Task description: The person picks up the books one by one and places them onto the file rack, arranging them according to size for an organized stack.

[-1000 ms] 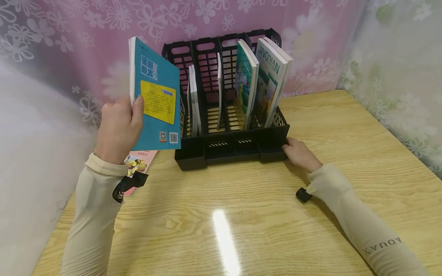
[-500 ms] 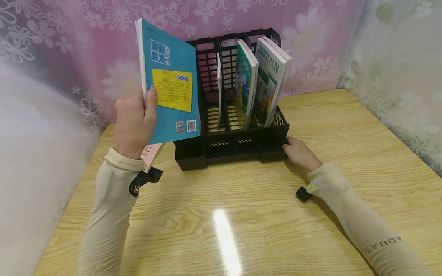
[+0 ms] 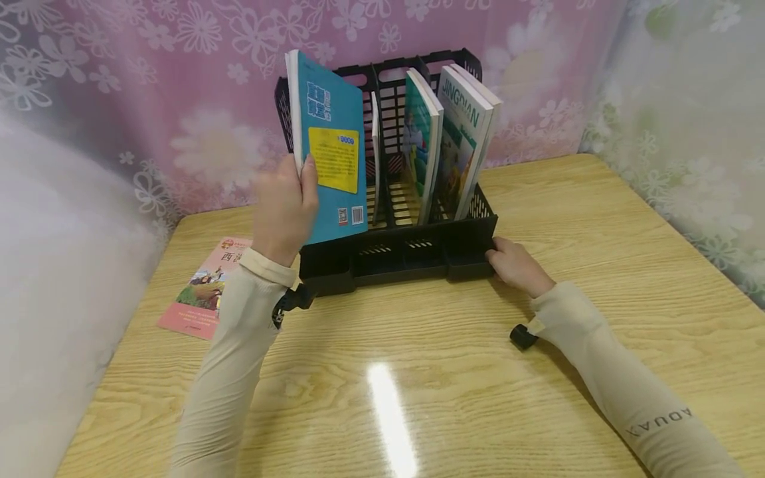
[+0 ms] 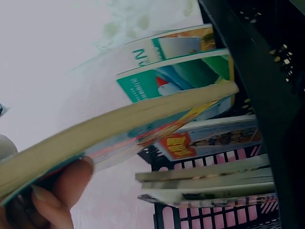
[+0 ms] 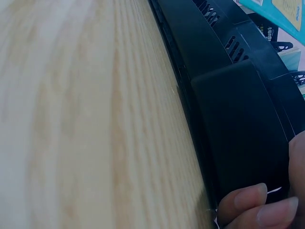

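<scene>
My left hand [image 3: 283, 212] grips a blue book [image 3: 335, 159] by its left edge, thumb on the cover with the yellow panel. The book is upright, slightly tilted, and overlaps the left compartments of the black book rack [image 3: 400, 259]. In the left wrist view, its page edge [image 4: 124, 119] runs across in front of the rack's other books, the lower end close to the rack's front wall. My right hand [image 3: 518, 267] holds the rack's front right corner, with curled fingertips [image 5: 245, 198] at the corner of the front tray in the right wrist view.
Inside the rack stand a thin book [image 3: 375, 153], a green book [image 3: 423, 139] and a thick "JINGDIAN" book [image 3: 463, 113]. More books [image 4: 209, 181] show in the left wrist view. A pink book [image 3: 200, 295] lies on the wooden table [image 3: 478, 398]. A floral curtain [image 3: 227, 133] hangs behind.
My left hand has carried the blue book rightward, from left of the rack to over its left compartments, rising then lowering. The pink book is more uncovered. My right hand stays at the corner.
</scene>
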